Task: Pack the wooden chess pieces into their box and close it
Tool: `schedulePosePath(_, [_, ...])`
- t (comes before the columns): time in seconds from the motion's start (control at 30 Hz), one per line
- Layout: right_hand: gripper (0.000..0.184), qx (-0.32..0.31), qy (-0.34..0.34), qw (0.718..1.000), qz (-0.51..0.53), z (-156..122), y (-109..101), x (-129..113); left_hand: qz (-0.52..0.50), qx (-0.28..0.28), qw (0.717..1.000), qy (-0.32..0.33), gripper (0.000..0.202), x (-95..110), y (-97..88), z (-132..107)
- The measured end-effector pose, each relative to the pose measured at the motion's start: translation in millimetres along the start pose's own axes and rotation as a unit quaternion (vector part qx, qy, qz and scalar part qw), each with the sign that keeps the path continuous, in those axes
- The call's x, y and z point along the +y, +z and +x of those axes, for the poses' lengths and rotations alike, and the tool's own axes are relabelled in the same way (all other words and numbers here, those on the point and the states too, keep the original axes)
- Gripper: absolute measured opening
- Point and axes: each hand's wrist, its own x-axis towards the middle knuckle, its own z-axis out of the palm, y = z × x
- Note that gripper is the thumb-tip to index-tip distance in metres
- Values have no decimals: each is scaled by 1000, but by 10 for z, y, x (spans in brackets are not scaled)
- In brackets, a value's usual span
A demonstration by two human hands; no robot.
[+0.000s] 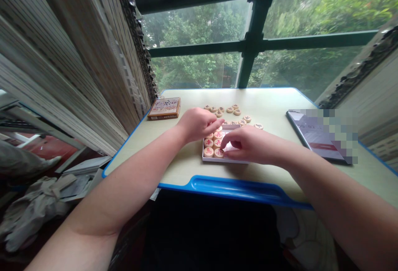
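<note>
A shallow white tray (209,159) sits near the front edge of a pale desk (174,155) and holds several round wooden chess pieces (208,152) with red characters. My left hand (199,123) hovers over the tray's far left corner, fingers curled, thumb and fingertips pinched together near a piece. My right hand (248,144) rests over the tray's right part, fingers bent, fingertips touching a piece (219,152) in the tray. More loose pieces (230,110) lie scattered on the desk behind the tray.
A brown box lid (164,108) lies at the desk's far left. A dark tablet (314,136) lies at the right. The desk has a blue rim (236,189) with a groove at the front. Window and bamboo blinds stand behind and left. Clutter lies on the floor at left.
</note>
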Motion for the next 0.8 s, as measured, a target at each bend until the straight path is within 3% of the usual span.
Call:
schedulePosePath(0.2, [19, 11, -4, 1000, 2, -8, -6, -4, 7, -1, 1000, 2, 50, -3, -4, -1])
schedulePosePath(0.37, [20, 50, 37, 998, -7, 11, -15, 28, 20, 0, 1000, -1, 46, -5, -8, 1])
schedulePosePath(0.8, [11, 73, 57, 995, -23, 92, 67, 63, 12, -12, 998, -59, 43, -77, 27, 14])
